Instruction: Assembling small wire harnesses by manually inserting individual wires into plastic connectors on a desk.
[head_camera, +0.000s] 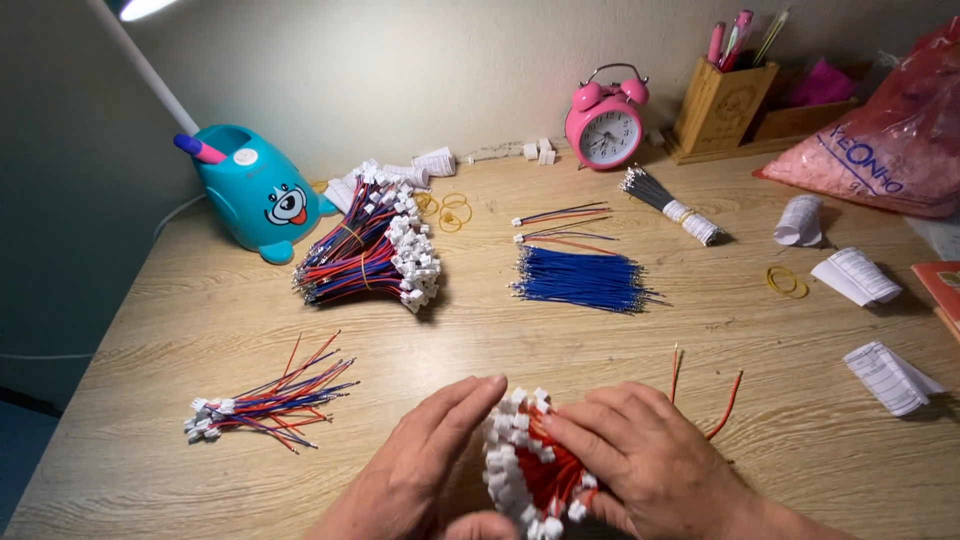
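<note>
Near edge of the wooden desk (200, 330): left hand (415, 465) and right hand (650, 465), fingers loosely spread, cup a bundle of red wires with white connectors (530, 470) between them. Risk: the unbound bundle may splay, since loose wire ends (725, 405) already stray rightward, and nothing ties it.

Bare wooden desk (480, 340) mid-frame gives passage; loose red-blue wires (265, 405) lower left, blue wire bundle (580, 280) above centre obstruct.
</note>
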